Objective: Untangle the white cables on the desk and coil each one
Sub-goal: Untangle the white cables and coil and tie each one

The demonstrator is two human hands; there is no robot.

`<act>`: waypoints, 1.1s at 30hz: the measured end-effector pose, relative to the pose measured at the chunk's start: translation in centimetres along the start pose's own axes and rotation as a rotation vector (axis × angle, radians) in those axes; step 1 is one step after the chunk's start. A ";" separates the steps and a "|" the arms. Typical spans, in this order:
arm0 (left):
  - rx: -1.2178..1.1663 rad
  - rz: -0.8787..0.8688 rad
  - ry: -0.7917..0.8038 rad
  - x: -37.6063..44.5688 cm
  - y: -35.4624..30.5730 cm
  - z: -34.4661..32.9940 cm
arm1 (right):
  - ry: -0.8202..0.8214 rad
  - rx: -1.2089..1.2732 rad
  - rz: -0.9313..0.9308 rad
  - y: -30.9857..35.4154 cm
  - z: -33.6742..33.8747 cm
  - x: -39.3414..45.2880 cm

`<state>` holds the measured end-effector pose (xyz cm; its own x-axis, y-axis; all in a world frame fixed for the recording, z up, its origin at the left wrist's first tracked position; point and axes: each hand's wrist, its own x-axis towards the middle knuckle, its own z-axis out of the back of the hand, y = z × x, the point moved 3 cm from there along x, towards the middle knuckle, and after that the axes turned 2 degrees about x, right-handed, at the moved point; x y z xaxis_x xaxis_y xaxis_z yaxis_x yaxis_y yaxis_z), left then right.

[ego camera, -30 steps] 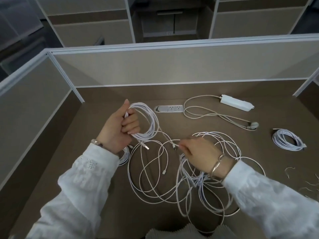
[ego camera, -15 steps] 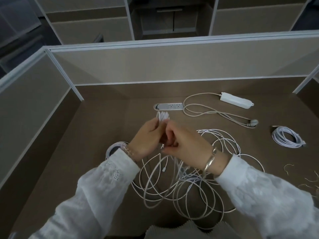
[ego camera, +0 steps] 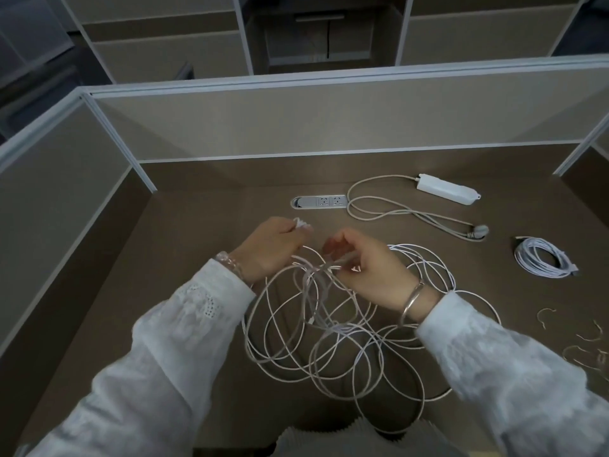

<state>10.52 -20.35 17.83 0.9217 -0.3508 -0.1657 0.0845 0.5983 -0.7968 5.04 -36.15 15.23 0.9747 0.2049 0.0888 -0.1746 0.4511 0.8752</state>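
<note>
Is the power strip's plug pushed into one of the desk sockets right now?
No. The power strip's plug lies loose on the desk, well to the right of the desk sockets.

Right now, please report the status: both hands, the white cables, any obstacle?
Left hand grips small white cable bundle. Right hand pinches strand of loose white cable tangle. One coiled white cable finished, far right. No obstacle seen.
</note>
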 end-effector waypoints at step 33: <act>-0.492 0.069 -0.264 -1.5 1.7 6.1 | -0.281 -0.096 -0.709 -13.8 3.1 0.7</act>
<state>11.57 -14.35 20.29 0.9876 -0.0927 -0.1266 -0.1078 0.1853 -0.9768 8.50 -44.88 4.69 0.8544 -0.3844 -0.3495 0.5068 0.4685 0.7236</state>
